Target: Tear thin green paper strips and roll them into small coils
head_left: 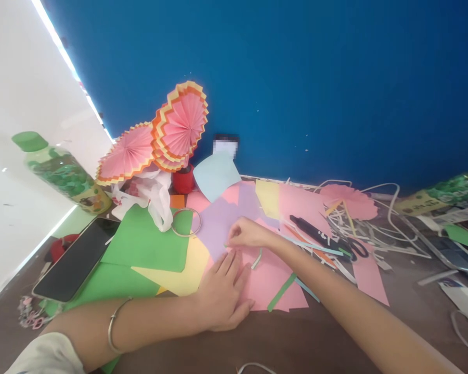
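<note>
My left hand (226, 291) lies flat, fingers stretched out, on pink paper sheets (275, 283). Just beyond its fingertips, my right hand (246, 232) is closed in a pinch over the purple paper (214, 221). A tiny greenish bit shows at the pinching fingertips, too small to name. Between the right wrist and the left hand lies a short curled pale strip (257, 259). A green paper strip (282, 292) rests across the pink sheets' near edge. Left of my hands are a yellow sheet (179, 278) and green sheets (148, 244), with a ring-shaped bangle (199, 222) on top.
On the left are a phone (76, 259), a green-capped bottle (62, 171) and a white plastic bag (158, 195). Pleated paper fans (183, 124) stand behind. Scissors (356, 249), a black pen (308, 224) and paper scraps (343, 218) lie right, before a blue wall (296, 93).
</note>
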`<state>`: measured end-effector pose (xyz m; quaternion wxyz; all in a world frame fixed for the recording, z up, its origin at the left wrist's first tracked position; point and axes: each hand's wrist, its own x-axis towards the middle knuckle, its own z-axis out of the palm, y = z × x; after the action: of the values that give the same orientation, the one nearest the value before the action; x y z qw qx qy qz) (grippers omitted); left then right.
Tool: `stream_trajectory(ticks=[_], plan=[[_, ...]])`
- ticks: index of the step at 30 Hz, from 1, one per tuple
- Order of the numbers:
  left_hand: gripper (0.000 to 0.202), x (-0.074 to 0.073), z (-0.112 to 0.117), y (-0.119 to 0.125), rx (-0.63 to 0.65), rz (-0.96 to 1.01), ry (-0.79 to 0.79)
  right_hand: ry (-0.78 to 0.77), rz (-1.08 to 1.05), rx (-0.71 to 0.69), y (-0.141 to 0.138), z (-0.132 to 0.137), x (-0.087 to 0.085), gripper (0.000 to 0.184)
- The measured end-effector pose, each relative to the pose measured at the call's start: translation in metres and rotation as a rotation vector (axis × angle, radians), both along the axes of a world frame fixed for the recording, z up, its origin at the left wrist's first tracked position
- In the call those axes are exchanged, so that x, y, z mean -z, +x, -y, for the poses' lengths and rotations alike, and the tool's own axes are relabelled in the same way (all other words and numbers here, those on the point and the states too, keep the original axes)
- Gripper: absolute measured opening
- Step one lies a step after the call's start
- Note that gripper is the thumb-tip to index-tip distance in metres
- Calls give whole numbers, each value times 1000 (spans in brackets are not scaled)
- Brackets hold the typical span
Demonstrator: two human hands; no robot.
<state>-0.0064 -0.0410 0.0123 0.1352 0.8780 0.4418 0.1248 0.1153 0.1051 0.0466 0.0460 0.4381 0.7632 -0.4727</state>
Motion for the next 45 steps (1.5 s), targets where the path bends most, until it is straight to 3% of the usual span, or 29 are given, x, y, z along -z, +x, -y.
stream_trajectory(ticks=[9,19,45], plan=[[62,-1,0,0,-5,6,-7,-3,-3,-5,0,0,-2,13],[60,1,0,-1,-32,17,0,-118,13,-6,4,-6,-19,23],[61,6,2,0,-21,-30,14,-8,16,-22,-2,-3,-2,16]])
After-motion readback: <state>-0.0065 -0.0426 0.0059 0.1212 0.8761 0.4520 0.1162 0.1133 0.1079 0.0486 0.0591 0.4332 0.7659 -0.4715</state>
